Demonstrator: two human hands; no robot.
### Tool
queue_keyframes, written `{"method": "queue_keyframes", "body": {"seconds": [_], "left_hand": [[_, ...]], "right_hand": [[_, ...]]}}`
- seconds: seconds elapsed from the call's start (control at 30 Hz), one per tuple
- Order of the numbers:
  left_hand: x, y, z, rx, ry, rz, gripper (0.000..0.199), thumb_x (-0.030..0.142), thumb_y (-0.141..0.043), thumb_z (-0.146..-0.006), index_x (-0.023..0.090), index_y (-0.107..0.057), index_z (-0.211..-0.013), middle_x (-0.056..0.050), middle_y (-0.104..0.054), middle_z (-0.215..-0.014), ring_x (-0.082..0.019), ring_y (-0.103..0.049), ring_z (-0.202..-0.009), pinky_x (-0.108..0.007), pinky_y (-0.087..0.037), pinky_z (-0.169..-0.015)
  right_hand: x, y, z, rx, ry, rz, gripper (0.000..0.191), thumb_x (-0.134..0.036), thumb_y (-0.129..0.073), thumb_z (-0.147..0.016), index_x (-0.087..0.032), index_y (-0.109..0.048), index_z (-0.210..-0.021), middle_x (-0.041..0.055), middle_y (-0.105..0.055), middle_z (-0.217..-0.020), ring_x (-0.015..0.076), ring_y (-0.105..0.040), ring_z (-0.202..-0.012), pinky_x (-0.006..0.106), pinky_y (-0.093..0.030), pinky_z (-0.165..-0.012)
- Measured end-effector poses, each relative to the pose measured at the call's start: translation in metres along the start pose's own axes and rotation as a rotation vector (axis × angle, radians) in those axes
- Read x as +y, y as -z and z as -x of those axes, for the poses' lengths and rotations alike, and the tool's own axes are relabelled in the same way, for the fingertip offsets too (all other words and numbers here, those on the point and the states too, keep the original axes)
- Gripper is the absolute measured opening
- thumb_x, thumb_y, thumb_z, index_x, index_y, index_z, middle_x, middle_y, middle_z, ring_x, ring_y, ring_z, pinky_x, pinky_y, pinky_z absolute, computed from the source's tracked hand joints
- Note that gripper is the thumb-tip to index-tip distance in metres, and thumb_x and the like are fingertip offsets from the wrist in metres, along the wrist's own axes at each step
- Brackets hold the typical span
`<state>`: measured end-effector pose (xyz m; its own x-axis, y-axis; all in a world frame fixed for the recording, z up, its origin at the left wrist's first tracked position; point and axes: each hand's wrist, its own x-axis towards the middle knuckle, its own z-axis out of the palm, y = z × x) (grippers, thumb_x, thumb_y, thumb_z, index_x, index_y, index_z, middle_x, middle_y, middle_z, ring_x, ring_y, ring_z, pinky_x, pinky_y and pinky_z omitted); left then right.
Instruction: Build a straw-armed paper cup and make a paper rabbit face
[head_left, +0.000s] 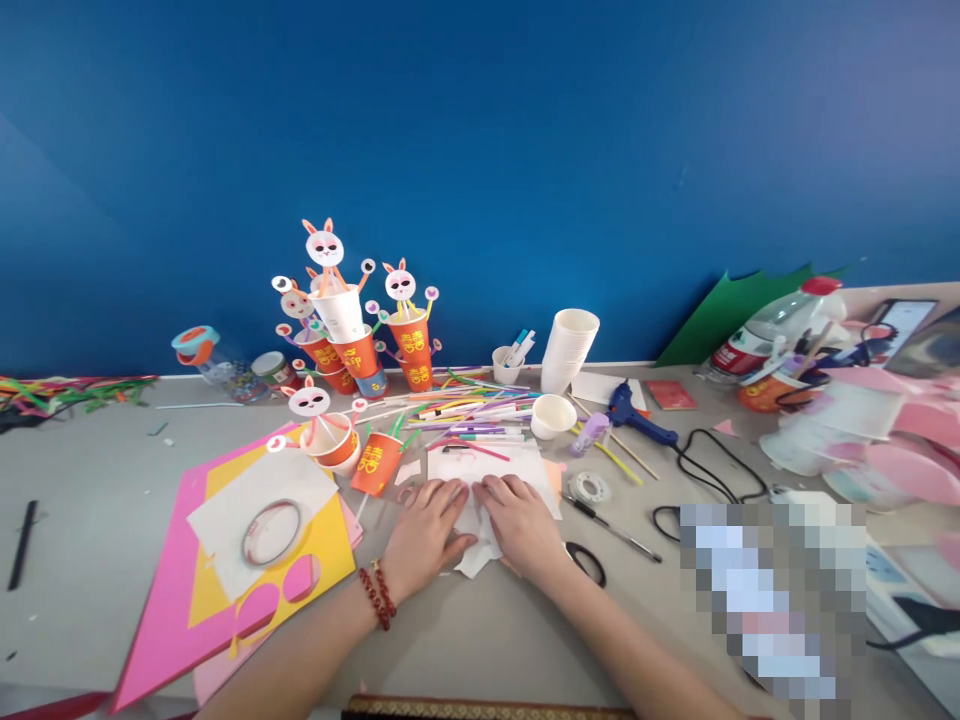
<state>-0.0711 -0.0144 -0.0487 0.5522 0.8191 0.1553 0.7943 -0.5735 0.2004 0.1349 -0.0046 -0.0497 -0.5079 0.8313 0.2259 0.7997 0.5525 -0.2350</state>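
My left hand point(430, 525) lies on white paper with its fingers stretched out and the thumb apart. Beside it, my right hand point(520, 522) also rests on the paper, fingers extended and slightly bent. Between and below them shows a creased, torn-edged piece of white paper point(478, 553). Behind the fingertips spreads more white paper point(491, 462). Whether anything lies under the palms is hidden. Black scissor handles point(587, 563) stick out by my right wrist, near a black pen point(611, 527) and a tape roll point(589, 487).
Rabbit-faced paper-cup figures point(325, 248) stand at the back left, beside scattered colored sticks point(469, 400). A white cup stack point(568, 350), a blue glue gun point(637, 415) and a purple glue stick point(590, 434) are at right. Pink and yellow sheets point(161, 610) with a tape ring point(271, 533) lie left.
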Motion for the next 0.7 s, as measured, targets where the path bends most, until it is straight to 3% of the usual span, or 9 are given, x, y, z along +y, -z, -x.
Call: {"method": "queue_keyframes", "body": {"seconds": [0.17, 0.3, 0.37, 0.5, 0.7], "left_hand": [[-0.002, 0.001, -0.001, 0.045, 0.0, 0.056, 0.047, 0.04, -0.053, -0.096, 0.021, -0.051, -0.139, -0.011, -0.055, -0.137, -0.03, -0.049, -0.12, -0.047, -0.042, -0.098], [-0.002, 0.001, 0.001, 0.071, 0.006, 0.052, 0.044, 0.036, -0.053, -0.096, 0.022, -0.053, -0.137, -0.012, -0.055, -0.137, -0.03, -0.049, -0.122, -0.046, -0.043, -0.097], [-0.002, 0.001, 0.003, 0.074, 0.006, 0.045, 0.045, 0.034, -0.053, -0.096, 0.023, -0.051, -0.139, -0.012, -0.053, -0.14, -0.03, -0.047, -0.124, -0.046, -0.043, -0.099], [-0.001, 0.003, 0.004, 0.074, -0.01, 0.041, 0.045, 0.032, -0.053, -0.096, 0.025, -0.051, -0.14, -0.01, -0.052, -0.141, -0.029, -0.047, -0.124, -0.046, -0.044, -0.099], [0.002, 0.002, 0.003, 0.058, -0.021, 0.048, 0.042, 0.034, -0.053, -0.095, 0.025, -0.056, -0.136, -0.011, -0.05, -0.143, -0.031, -0.047, -0.123, -0.05, -0.044, -0.097]], "right_hand": [[-0.004, 0.004, -0.003, 0.007, -0.014, -0.004, 0.035, -0.014, -0.055, -0.093, -0.02, -0.061, -0.126, 0.0107, -0.066, -0.116, 0.0287, -0.057, -0.102, 0.043, -0.05, -0.087], [0.003, 0.02, 0.004, 0.056, -0.021, -0.076, 0.035, -0.014, -0.051, -0.094, -0.021, -0.06, -0.127, 0.0099, -0.066, -0.118, 0.0271, -0.059, -0.104, 0.04, -0.051, -0.088], [0.014, 0.033, 0.017, 0.147, -0.074, -0.127, 0.033, -0.014, -0.047, -0.095, -0.02, -0.062, -0.123, 0.0107, -0.066, -0.118, 0.0275, -0.059, -0.105, 0.04, -0.051, -0.089], [0.047, 0.053, 0.062, 0.302, -0.289, -0.025, 0.022, -0.024, -0.045, -0.097, -0.021, -0.067, -0.096, 0.0111, -0.069, -0.1, 0.0296, -0.063, -0.094, 0.043, -0.051, -0.082], [0.078, 0.046, 0.106, 0.232, -0.416, 0.106, 0.019, -0.035, -0.05, -0.094, -0.022, -0.062, -0.087, 0.0103, -0.068, -0.089, 0.0303, -0.063, -0.08, 0.043, -0.051, -0.072]]}}
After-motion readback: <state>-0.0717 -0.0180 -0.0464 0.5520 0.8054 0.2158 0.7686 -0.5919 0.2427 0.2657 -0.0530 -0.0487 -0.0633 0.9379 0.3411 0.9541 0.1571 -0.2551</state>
